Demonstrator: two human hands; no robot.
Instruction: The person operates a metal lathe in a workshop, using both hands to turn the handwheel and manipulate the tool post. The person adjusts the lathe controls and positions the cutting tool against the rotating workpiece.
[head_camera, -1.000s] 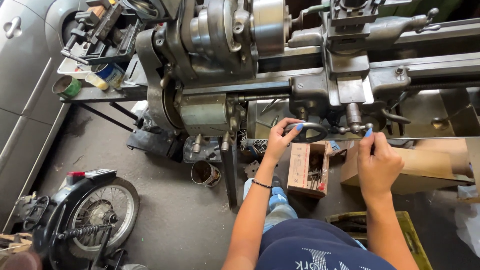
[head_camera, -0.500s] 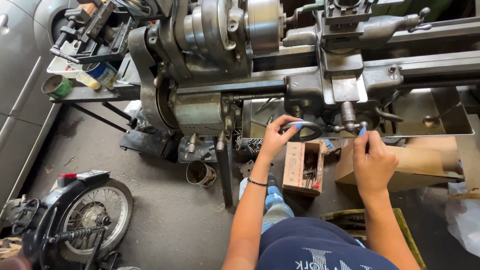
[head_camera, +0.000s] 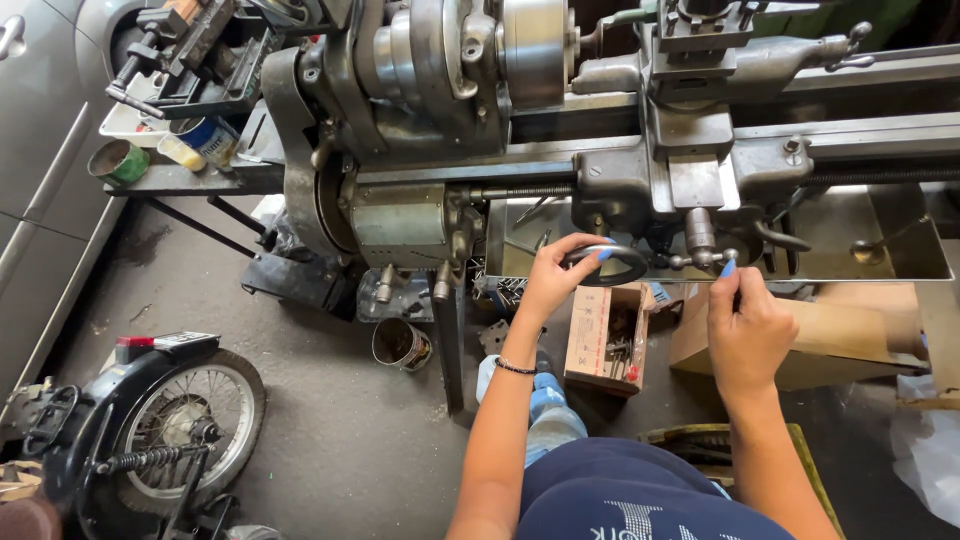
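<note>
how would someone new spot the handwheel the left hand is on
Start at the big grey metal lathe and drop to the carriage apron at its front. Below its left edge hangs a dark round handwheel, gripped by the left hand; the neighbouring controls are slim levers, not a ring.

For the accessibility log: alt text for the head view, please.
Seen from above, a person's left hand grips the dark handwheel of a grey metal lathe, while the right hand pinches a small crank handle beside it. An open cardboard box sits on the floor below.
</note>
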